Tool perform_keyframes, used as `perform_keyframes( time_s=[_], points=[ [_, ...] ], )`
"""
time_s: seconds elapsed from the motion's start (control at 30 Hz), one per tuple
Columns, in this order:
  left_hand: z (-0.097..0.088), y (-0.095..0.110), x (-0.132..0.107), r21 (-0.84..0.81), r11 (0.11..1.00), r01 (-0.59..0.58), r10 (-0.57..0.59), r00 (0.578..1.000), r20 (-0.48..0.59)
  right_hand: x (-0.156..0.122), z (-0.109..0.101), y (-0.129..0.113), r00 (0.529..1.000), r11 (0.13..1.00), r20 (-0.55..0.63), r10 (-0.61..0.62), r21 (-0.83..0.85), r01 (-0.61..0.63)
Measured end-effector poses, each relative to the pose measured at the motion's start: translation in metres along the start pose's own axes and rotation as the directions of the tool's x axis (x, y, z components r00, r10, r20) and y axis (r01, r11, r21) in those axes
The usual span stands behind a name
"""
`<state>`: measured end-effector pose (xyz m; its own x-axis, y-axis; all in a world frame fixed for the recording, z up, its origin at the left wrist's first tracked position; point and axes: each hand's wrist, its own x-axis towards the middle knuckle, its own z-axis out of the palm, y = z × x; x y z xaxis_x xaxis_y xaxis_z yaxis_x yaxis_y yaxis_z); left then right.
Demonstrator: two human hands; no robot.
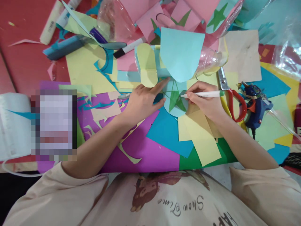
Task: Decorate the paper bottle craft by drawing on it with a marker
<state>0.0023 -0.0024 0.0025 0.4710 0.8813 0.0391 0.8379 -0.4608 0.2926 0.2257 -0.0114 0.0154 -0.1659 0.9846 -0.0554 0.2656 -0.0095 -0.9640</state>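
A light blue rounded paper piece bears a star outline partly filled in green. My right hand is closed around a white marker pen with a green end, its tip on the star. My left hand lies with index finger and thumb spread apart at the left edge of that paper, the index fingertip touching near the star's upper part. Just above both hands, a larger light blue paper flap and a folded yellow paper strip sit on a clear plastic bottle lying sideways.
To the right are red-handled scissors and a blue glue gun. A black-tipped marker lies beyond my left hand. Coloured paper sheets and scraps cover the purple sheet. Pink papers and another clear bottle lie at the back.
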Motion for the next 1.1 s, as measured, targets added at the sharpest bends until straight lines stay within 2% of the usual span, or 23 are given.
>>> perform_keyframes(
  time_s=[0.2,0.43,0.63,0.97,1.1],
  points=[
    [-0.0024,0.0021,0.0011,-0.009,1.0,0.025,-0.025,0.998,0.06,0.0001,-0.0001,0.0,1.0,0.999,0.007,-0.028,-0.043,0.028],
    [0.0024,-0.0004,-0.0002,0.023,1.0,-0.004,0.004,1.0,-0.013,-0.0009,-0.0006,-0.0021,0.997,0.999,0.068,-0.026,-0.046,0.03],
    [0.0019,-0.0003,0.0,0.005,1.0,0.011,-0.011,1.0,0.01,-0.0013,-0.0011,-0.0028,0.993,0.996,0.108,-0.047,-0.067,0.054],
    [0.001,0.0,0.0003,0.011,1.0,0.003,-0.003,1.0,0.001,-0.0016,-0.0002,-0.002,0.998,0.998,0.045,-0.037,-0.051,0.04],
    [0.0003,0.0002,0.0006,0.018,1.0,0.009,-0.01,0.999,0.037,-0.0011,-0.0005,0.0011,0.997,0.997,0.028,-0.065,-0.043,0.066]
  ],
)
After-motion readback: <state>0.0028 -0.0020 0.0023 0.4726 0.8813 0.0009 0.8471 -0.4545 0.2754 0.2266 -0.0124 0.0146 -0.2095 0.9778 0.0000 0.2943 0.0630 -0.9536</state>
